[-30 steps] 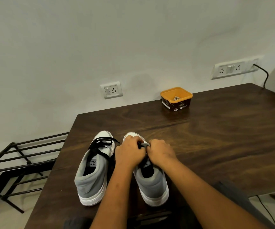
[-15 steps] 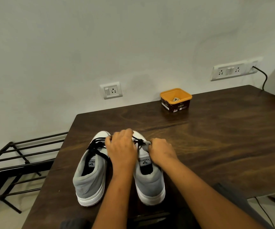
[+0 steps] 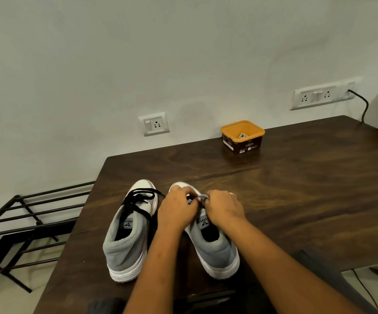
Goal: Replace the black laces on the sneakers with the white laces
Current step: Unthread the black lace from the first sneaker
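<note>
centre sneaker [image 3: 215, 250]: lower centre of the frame, heel toward the bottom edge, lacing under both hands.
black lace [image 3: 190, 201]: small dark bit showing between the two hands.
left hand [image 3: 176, 209]: curled over the lacing, pinching the black lace.
right hand [image 3: 224, 209]: pinching the grey flap of the centre sneaker, just beside the left hand.
other sneaker [image 3: 126, 241]: just left, laced in black.
orange tub [image 3: 242, 135]: upper centre on the table [image 3: 308, 189], well apart.

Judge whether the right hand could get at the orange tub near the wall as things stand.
Probably, but not freely: the right hand grips the right sneaker. Bare table lies between it and the orange tub, which sits far back.
</note>
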Demonstrator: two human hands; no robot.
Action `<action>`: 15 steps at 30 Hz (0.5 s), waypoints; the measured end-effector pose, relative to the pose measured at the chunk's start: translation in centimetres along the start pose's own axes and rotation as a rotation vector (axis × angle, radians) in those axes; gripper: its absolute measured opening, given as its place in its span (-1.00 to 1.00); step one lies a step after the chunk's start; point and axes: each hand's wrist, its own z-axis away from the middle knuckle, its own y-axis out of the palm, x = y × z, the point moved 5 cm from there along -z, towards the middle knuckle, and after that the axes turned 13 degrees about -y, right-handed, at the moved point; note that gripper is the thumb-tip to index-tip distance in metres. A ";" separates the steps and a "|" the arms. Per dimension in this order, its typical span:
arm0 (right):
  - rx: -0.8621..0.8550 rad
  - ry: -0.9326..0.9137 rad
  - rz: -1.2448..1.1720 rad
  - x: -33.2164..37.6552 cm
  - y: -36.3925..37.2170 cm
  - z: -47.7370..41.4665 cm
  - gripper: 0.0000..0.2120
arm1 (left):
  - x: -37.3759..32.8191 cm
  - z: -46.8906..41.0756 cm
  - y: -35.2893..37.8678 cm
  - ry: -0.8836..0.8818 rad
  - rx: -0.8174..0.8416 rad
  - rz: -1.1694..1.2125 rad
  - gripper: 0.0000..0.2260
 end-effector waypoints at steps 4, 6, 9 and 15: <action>-0.009 -0.022 0.018 0.1 0.0 0.2 -0.77 | -0.9 0.3 0.5 -0.065 -0.072 -0.147 -0.80; -0.010 -0.028 0.021 0.1 0.0 0.2 -0.76 | -1.5 0.3 0.6 -0.059 -0.110 -0.193 -0.80; -0.006 -0.032 0.014 0.3 0.3 0.1 -0.74 | -1.5 0.3 1.0 -0.048 -0.128 -0.080 -0.84; -0.024 0.006 0.028 0.0 0.0 -0.2 -0.74 | 0.7 -0.6 1.2 -0.270 -0.041 1.001 -0.78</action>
